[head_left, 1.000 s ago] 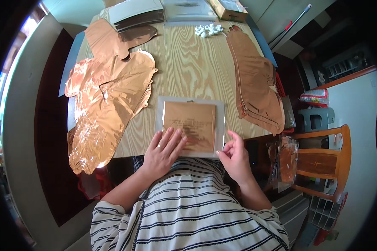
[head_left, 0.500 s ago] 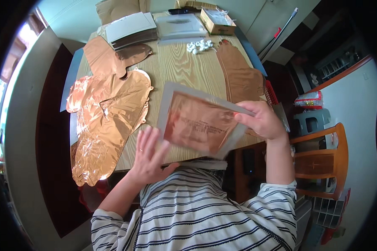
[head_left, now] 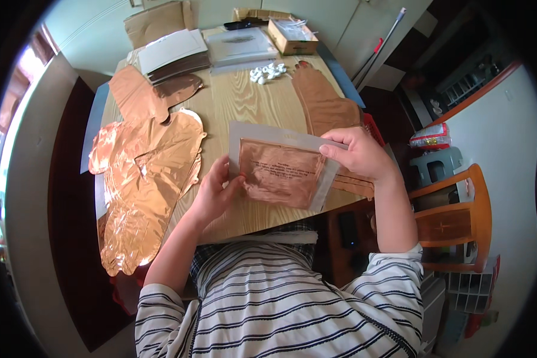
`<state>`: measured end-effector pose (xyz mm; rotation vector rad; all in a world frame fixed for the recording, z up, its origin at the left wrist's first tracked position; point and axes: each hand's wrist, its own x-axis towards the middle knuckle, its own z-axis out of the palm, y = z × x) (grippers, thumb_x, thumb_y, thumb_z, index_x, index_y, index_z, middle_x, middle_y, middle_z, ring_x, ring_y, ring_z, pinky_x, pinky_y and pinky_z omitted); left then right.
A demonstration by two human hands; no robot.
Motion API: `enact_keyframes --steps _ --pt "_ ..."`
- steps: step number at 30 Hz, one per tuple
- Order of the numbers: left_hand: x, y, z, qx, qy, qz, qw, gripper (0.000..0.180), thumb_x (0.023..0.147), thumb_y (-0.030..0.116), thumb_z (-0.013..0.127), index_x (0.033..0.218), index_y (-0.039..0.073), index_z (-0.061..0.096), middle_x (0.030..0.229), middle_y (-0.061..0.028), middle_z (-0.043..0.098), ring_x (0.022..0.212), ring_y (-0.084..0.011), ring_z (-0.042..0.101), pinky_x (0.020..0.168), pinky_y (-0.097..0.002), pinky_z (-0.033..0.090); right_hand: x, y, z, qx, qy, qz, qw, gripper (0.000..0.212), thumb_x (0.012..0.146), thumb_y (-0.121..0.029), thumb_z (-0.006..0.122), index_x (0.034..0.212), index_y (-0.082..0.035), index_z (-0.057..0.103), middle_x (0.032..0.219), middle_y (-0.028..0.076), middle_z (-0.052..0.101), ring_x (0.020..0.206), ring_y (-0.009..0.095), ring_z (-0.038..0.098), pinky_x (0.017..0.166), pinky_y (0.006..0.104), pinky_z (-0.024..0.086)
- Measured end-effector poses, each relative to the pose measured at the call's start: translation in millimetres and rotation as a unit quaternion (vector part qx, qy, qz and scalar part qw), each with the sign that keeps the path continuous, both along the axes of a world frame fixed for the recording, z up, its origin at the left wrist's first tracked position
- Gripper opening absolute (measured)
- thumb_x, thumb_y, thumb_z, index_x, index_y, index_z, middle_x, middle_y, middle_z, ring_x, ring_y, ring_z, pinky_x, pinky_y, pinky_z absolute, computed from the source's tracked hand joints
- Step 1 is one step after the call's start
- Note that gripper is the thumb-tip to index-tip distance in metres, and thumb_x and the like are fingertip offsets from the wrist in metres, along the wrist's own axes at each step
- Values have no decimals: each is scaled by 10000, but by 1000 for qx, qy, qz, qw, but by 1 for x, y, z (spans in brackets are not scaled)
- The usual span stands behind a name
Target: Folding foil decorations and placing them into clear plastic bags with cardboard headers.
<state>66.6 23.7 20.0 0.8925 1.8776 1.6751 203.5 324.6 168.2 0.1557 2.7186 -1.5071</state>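
Note:
A frosted plastic bag with a folded copper-coloured foil sheet inside is held up over the near part of the table. Dark print shows through its front. My left hand grips its left edge between thumb and fingers. At its upper right corner my right hand pinches it, thumb on top. Flat foil balloons in shiny copper lie spread and overlapping left of my left hand. Beyond my right hand rests another flat copper foil balloon, partly hidden by that hand.
Toward the far side of the wooden table are a stack of white-topped sheets, a pile of clear bags, a cardboard box and a cluster of small white pieces. A wooden chair stands at the right.
My left hand has moved up from beside the bag and taken hold of its left edge. The bag now sits more level and steady, with my right hand still gripping its corner.

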Motion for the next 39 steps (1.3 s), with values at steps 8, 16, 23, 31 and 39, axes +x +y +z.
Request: enact_keyframes --steps 8,16,23,31,39 --pt "24 26 40 70 -7 -67 995 520 1016 -9 557 1498 30 365 1085 -71 606 991 -116 583 869 -271 483 8 27 50 117 -120 102 981 271 953 -188 678 1125 19 702 933 28 717 828 101 636 786 287 521" --pt "22 -23 28 112 -55 19 992 489 1015 -5 562 1485 6 431 1183 -99 589 1052 -193 644 977 -364 533 138 200 25 388 242 -447 769 243 1017 -185 582 1161 -6 660 937 129 740 859 251 698 768 381 537" --pt "30 -65 24 60 9 74 995 289 1005 -36 554 1290 -23 600 1063 -87 675 1029 -165 651 938 -307 501 174 265 -225 331 109 -504 790 100 944 -84 604 985 -26 674 857 218 681 752 333 668 718 413 519" --pt "25 -96 37 -85 188 200 958 188 878 -42 673 1055 17 695 968 -133 707 895 -285 678 820 -339 514 138 281 -375 254 -166 -431 850 216 950 -155 590 1079 -43 721 1046 196 732 955 369 702 850 445 548" --pt "-9 -183 16 -322 347 289 832 335 784 113 781 1098 57 678 1168 -143 632 1137 -354 580 990 -466 466 118 263 -379 292 -242 -507 774 228 947 -122 597 1117 -30 719 1070 167 742 972 322 704 877 417 549"
